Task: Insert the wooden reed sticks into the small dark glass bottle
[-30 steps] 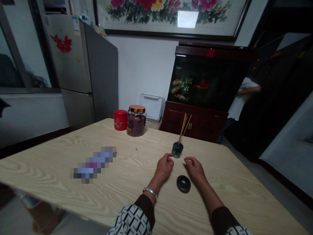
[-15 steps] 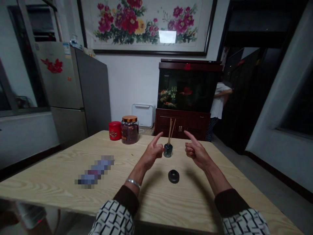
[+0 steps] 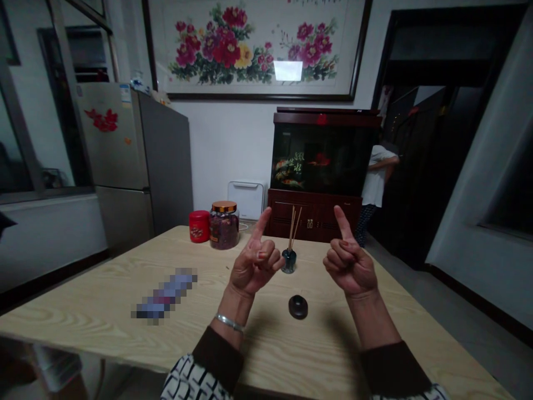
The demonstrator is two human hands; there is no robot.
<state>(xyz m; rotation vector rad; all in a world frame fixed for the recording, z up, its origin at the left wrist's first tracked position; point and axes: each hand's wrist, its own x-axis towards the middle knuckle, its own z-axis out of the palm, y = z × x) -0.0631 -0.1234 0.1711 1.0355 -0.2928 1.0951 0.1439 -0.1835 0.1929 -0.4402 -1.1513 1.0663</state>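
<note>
My left hand (image 3: 255, 264) and my right hand (image 3: 350, 266) are raised above the pale wood table (image 3: 104, 294), palms toward me. Each has its index finger pointing up and the other fingers curled, and neither holds anything. Between them stands a small dark glass reed diffuser bottle (image 3: 288, 261) with several thin wooden sticks, just right of my left knuckles. Below the hands, a dark round lid-like disc (image 3: 298, 306) lies on the table. A silver bangle (image 3: 230, 323) circles my left wrist.
On the far table edge stand a red tin (image 3: 199, 226) and a gold-lidded glass jar (image 3: 224, 226). A pixelated flat object (image 3: 164, 295) lies at left. Behind the table are a fridge (image 3: 125, 161), a fish tank (image 3: 320, 158) on a cabinet, and a person (image 3: 377, 183).
Both hands have risen from near the table, and the index fingers have turned from pointing inward to pointing up. The view has levelled and the table objects have not moved.
</note>
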